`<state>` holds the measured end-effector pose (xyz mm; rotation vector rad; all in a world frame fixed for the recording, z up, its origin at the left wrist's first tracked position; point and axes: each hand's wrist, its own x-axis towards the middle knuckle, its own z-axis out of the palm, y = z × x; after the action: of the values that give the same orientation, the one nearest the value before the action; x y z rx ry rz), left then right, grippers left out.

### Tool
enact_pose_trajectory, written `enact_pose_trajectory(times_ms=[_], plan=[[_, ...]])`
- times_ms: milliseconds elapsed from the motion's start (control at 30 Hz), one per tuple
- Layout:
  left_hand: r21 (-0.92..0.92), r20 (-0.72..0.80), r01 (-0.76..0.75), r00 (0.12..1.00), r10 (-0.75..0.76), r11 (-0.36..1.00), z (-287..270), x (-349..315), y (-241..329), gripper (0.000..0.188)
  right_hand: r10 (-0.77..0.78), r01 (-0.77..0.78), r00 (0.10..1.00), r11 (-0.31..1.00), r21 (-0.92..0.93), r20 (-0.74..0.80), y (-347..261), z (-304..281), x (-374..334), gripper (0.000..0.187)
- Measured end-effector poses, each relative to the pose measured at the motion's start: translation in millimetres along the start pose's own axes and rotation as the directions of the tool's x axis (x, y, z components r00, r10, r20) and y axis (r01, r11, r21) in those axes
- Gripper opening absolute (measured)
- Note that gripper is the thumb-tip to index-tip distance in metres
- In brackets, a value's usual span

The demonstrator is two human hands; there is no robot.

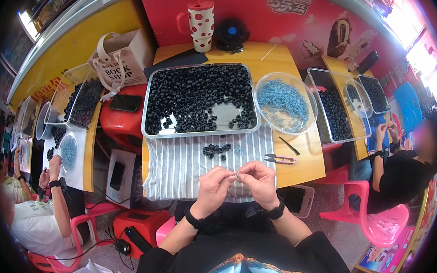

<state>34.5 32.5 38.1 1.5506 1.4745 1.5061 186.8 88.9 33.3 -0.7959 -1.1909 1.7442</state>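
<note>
Close together over the front edge of a striped cloth point(175, 163), my left hand point(213, 186) and my right hand point(260, 181) pinch at one spot between their fingertips. What they hold there is tiny and mostly hidden; I cannot make it out. Just beyond my fingers lies a small cluster of black ring-shaped pieces point(216, 150), with a few pale blue bits point(238, 151) beside it. Pink-handled thread snips point(280, 158) and dark tweezers point(289, 146) rest on the table to the right of my hands.
A metal tray point(201, 133) of black rings and a round clear tub point(312, 102) of blue bits stand ahead. Behind are a dotted tumbler point(202, 28) and a black fan-like object point(232, 34). People work at tables on both sides; a pink chair point(381, 222) stands right.
</note>
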Motion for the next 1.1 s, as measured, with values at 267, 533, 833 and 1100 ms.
enact_pose_trajectory(times_ms=[267,533,833,1100], plan=[[0.004,-0.026,-0.056,0.998,0.056,0.998,-1.0,-1.5,0.7,0.011,-0.227,0.243,0.970,0.916,-0.321,0.085,-10.4,5.6,1.3,0.010],[-0.029,-0.053,-0.021,0.998,0.019,0.999,-4.4,-0.6,-2.9,0.016,-0.192,0.202,0.979,0.926,-0.318,0.061,-10.7,4.8,0.7,0.009],[-0.034,-0.021,-0.058,0.998,0.058,0.998,-5.3,-1.1,-0.9,0.016,-0.289,0.311,0.950,0.823,-0.475,0.120,-22.5,16.4,2.7,0.011],[-0.145,0.095,0.191,0.979,-0.179,0.971,-7.8,-3.7,1.5,0.005,-0.351,0.367,0.927,0.782,-0.503,0.131,-15.1,14.2,2.9,0.016]])
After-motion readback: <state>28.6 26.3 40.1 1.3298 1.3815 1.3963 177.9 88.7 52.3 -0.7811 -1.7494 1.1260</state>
